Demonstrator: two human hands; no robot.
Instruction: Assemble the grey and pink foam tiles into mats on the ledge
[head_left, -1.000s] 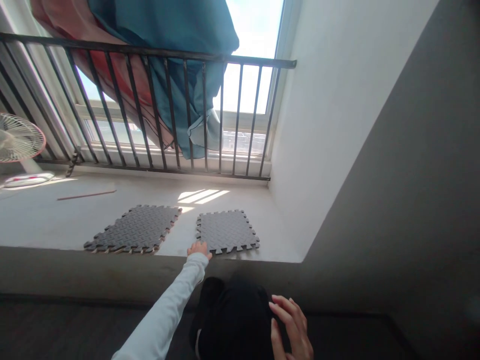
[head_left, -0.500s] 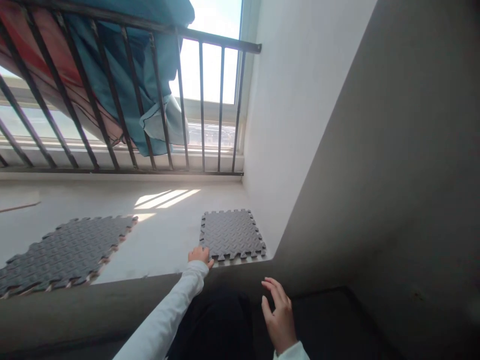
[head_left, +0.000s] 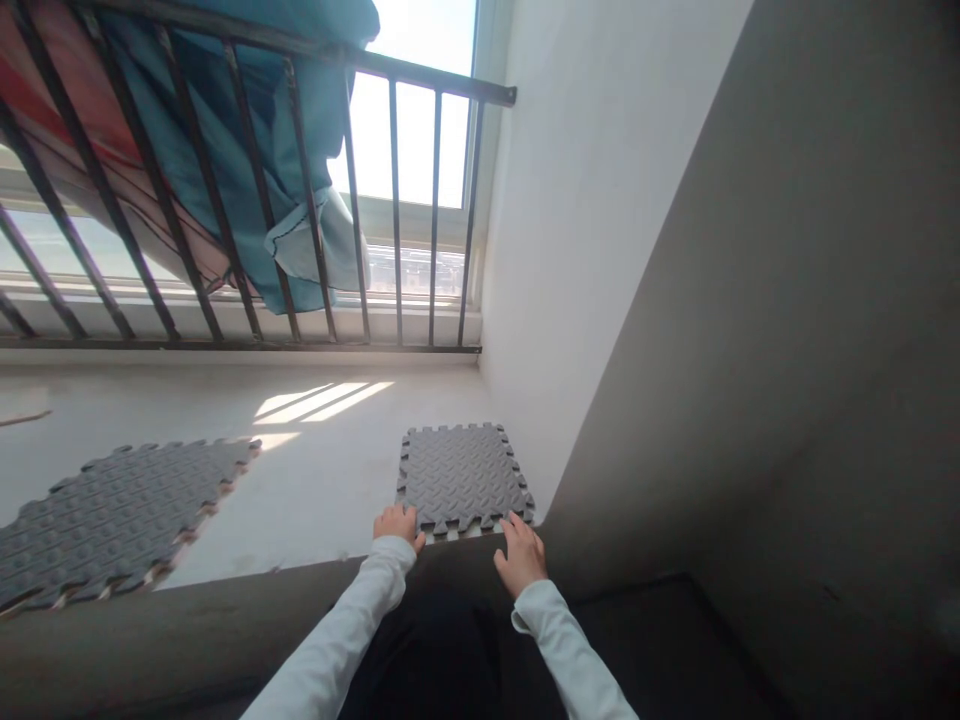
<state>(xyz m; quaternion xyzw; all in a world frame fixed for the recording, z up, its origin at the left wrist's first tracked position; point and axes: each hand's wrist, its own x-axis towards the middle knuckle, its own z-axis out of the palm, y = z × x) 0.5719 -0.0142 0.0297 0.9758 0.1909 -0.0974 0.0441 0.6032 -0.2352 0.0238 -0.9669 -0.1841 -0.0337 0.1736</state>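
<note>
A square grey foam mat tile [head_left: 463, 475] with jigsaw edges lies on the white ledge, close to the side wall. My left hand [head_left: 397, 524] is at its front left corner, fingers curled over the edge. At the front right corner is my right hand [head_left: 521, 555], fingertips touching the tile's edge, with thumb and fingers apart. Farther left on the ledge lies a larger grey foam mat [head_left: 127, 510] with a similar jigsaw border, apart from both hands.
A dark metal railing [head_left: 367, 348] runs along the back of the ledge, in front of a window. Blue and red cloth [head_left: 232, 170] hangs behind its bars. A white wall [head_left: 577, 230] rises on the right. The ledge's front edge [head_left: 300, 566] drops to a dark area.
My right hand has moved up and left from below the ledge to the tile's front right corner. My left hand stays at the left corner. The view has shifted slightly.
</note>
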